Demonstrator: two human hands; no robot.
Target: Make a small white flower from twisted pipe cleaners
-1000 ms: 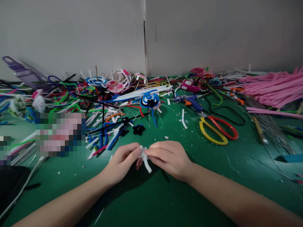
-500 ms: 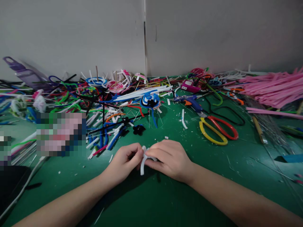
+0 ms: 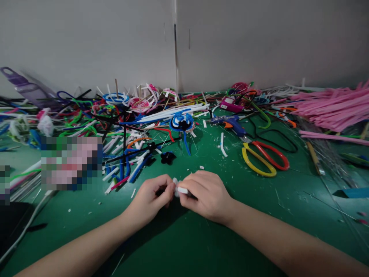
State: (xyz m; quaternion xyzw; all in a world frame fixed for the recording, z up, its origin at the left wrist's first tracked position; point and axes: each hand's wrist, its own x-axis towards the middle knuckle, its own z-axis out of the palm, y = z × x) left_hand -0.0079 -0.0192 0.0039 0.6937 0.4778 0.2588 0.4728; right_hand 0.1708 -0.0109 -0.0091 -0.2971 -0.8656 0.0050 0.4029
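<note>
White, fuzzy and bent, a short strip of chenille-like material [image 3: 182, 190] sits between our two hands, over the green, glossy bench [image 3: 184, 250]. Our left hand [image 3: 154, 195] has its fingers closed on the left part; our right hand [image 3: 206, 196] pinches the other side, fingers curled tight. We judge that one grip steadies the strip while the other shapes it. Its visible end lies roughly crosswise against the right fingers, and a small rounded part pokes up between the hands; with most covered, we cannot tell the whole strip's long axis. The red-and-yellow-handled scissors [image 3: 261, 163] lie beyond our right hand, handles towards us, probably for easy reach.
</note>
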